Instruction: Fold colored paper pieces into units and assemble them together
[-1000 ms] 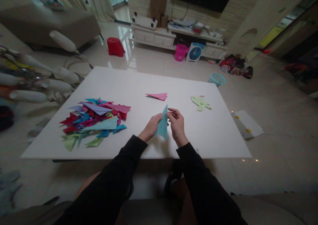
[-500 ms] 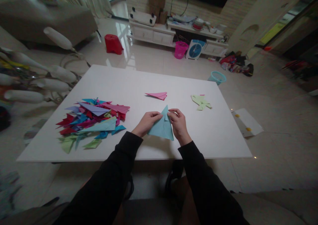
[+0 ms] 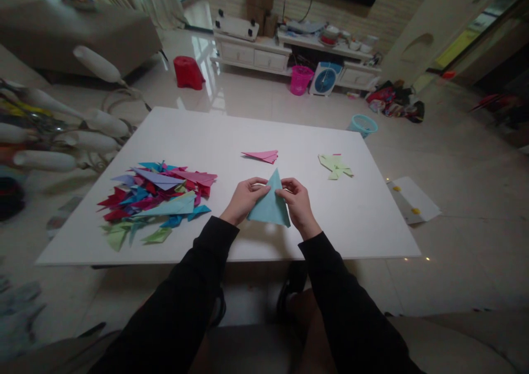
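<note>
A light blue folded paper, triangular with its point away from me, is held up over the near part of the white table. My left hand pinches its left edge, thumb on the face. On the right edge, my right hand grips it with thumb and bent fingers. Beyond them lies a pink folded paper, narrow and pointed to the left. Light green folded paper rests further right. To the left spreads a pile of coloured folded papers in red, blue, purple, pink and green.
White lamp-like shapes crowd the table's left side. A turquoise basket stands by its far right corner. On the floor are a red stool, a pink bin, a blue-and-white fan and a white sheet.
The small flap that stood out near the paper's right edge now lies flat or is hidden by my right fingers. My right thumb has moved onto the paper's face.
</note>
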